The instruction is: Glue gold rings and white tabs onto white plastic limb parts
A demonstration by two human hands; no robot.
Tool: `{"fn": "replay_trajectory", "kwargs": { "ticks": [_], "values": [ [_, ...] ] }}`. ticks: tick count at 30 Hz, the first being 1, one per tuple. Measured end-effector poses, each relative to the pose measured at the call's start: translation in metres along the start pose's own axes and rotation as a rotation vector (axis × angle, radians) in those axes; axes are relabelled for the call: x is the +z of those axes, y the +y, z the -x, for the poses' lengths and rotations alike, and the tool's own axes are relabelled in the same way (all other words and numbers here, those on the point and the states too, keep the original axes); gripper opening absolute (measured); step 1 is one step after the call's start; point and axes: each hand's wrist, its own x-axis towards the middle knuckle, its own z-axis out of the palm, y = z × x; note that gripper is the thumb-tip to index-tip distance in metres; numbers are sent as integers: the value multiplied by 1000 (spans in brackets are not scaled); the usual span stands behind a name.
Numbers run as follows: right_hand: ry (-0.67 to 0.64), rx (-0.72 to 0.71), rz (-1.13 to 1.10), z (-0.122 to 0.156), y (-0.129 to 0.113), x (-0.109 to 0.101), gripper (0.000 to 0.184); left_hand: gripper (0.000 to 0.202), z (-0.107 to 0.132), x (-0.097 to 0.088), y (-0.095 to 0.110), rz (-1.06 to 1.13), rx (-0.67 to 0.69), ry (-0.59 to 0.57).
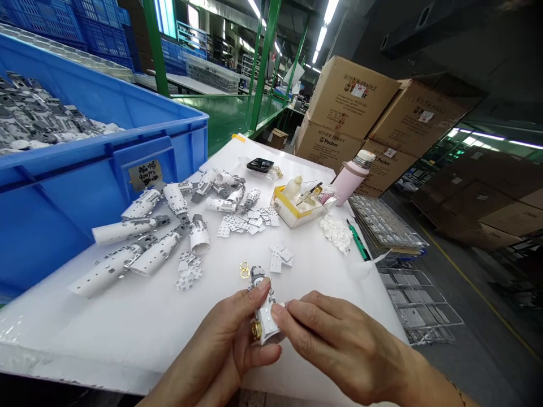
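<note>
My left hand (227, 330) is wrapped round a small white and grey plastic model part (268, 322), with the thumb along its upper side. A gold ring-shaped piece (256, 330) shows at the part's left side. My right hand (343, 339) has its fingers drawn together, and the thumb and index fingertips press on the part's white face from the right. Whether a smaller piece is under those fingertips is hidden. Just beyond lie two gold rings (245, 270) and several flat white plates (280, 258). More perforated white plates (189, 271) lie to the left.
A large blue crate (169, 127) of similar parts stands at left, with several white tubular assemblies (127, 230) beside it. Farther back are a yellow-edged tray (292, 216), a pink bottle (351, 180), white scraps (336, 232) and a green pen-like tool (358, 240). Cardboard boxes (345, 102) are stacked behind.
</note>
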Motion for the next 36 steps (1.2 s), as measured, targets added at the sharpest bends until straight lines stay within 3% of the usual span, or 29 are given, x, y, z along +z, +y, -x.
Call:
{"fn": "replay_trajectory", "kwargs": {
  "ticks": [2, 4, 9, 12, 15, 18, 21, 24, 27, 31, 36],
  "values": [
    [-3, -6, 21, -3, 0, -1, 35, 10, 2, -2, 1, -43, -26, -27],
    [2, -13, 42, -6, 1, -2, 35, 23, 4, -3, 3, -70, -17, -15],
    [-17, 2, -2, -14, 0, -2, 34, 52, 8, -1, 8, -137, 28, 68],
    [18, 52, -140, -18, 11, -1, 27, 66, 10, 0, 12, -148, 61, 164],
    [46, 323, -106, -28, 40, 10, 18, 79, 11, -2, 14, -118, 80, 193],
    [-35, 662, 137, -45, 79, 35, 20, 86, 12, -6, 15, -96, 39, 135],
    [-123, 798, 230, -63, 110, 64, 14, 81, 12, -11, 17, -55, 8, 47],
    [-184, 870, 265, -73, 124, 80, 11, 82, 14, -15, 20, -33, 13, 44],
    [-186, 883, 246, -74, 127, 81, 9, 85, 17, -16, 23, -42, 23, 86],
    [-105, 846, 145, -62, 121, 67, 8, 86, 17, -19, 21, -23, 29, 73],
    [93, 803, -79, -37, 85, 40, 9, 67, 9, -32, 11, 98, 49, -24]
  ]
}}
